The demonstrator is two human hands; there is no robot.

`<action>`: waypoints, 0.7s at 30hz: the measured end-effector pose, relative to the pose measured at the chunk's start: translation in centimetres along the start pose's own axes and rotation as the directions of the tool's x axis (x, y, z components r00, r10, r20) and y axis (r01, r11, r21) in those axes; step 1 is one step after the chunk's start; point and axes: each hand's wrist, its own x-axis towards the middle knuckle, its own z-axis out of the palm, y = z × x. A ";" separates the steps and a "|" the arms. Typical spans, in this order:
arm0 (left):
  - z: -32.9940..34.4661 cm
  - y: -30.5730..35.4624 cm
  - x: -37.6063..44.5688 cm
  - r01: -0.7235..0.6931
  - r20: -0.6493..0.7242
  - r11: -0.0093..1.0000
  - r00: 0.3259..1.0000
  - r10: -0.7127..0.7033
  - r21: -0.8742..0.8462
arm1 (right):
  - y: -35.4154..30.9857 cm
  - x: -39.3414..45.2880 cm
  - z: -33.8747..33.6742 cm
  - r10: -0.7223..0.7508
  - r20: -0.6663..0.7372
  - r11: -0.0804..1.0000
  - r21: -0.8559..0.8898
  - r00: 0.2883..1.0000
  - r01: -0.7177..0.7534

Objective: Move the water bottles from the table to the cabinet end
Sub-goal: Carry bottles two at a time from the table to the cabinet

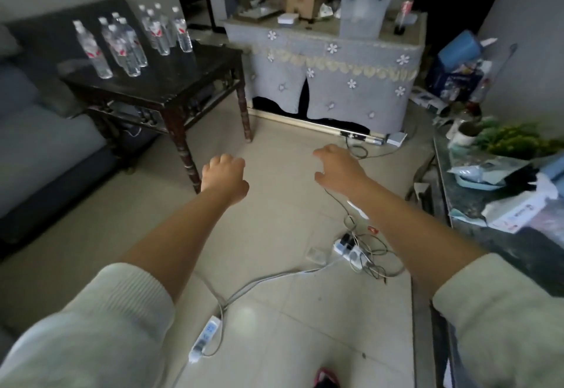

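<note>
Several clear water bottles (128, 45) with white caps and red labels stand upright on the dark wooden side table (183, 79) at the upper left. Behind it to the right stands a cabinet (335, 64) draped in a grey flowered cloth, its top crowded with boxes and a plastic bin. My left hand (224, 177) hangs over the floor in front of the table, fingers curled under, holding nothing. My right hand (338, 167) is stretched forward beside it, fingers bent and apart, empty. Both hands are well short of the bottles.
A grey sofa (36, 119) fills the left side. Power strips (351, 250) and tangled cables lie on the tiled floor. A dark counter (488, 228) with bags, a mug and greenery runs along the right. Clutter is piled at the cabinet's right end.
</note>
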 end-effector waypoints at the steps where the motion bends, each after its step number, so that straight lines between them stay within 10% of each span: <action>1: -0.4 0.0 1.6 0.027 -0.004 1.000 1.000 -0.027 -0.006 | 0.2 2.1 -0.3 -0.020 0.002 1.000 -0.008 1.000 0.020; 21: -4.1 -18.6 33.9 0.300 -0.052 0.954 0.952 -0.300 -0.010 | -13.7 43.5 -0.1 -0.339 0.038 0.940 0.036 0.940 0.338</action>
